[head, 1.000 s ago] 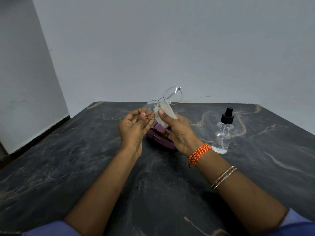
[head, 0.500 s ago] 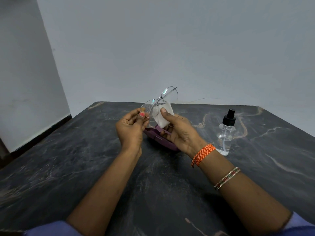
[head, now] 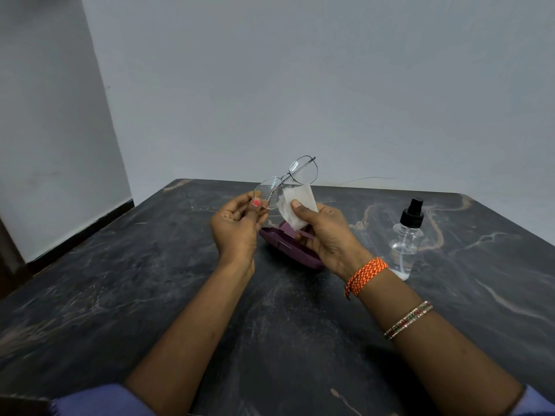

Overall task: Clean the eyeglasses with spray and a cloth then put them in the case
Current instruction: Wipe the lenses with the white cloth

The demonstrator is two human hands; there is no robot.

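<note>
Thin metal-framed eyeglasses point(head: 285, 181) are held up above the table, tilted with one lens higher than the other. My left hand point(head: 237, 229) pinches the rim of the lower lens, which carries small droplets. My right hand point(head: 326, 235) holds a white cloth point(head: 295, 207) under its thumb, right beside that lens. Below both hands a purple glasses case point(head: 282, 246) lies on the dark marble table point(head: 150, 280), partly hidden by my right hand. A clear spray bottle point(head: 405, 241) with a black nozzle stands upright to the right.
Grey walls rise behind the table's far edge and to the left. A thin wire runs along the far edge of the table behind the bottle. The table's left edge drops off toward the floor.
The glasses have risen slightly and the cloth has drawn back from the lower lens to its right side. Both hands stay in about the same place above the case.
</note>
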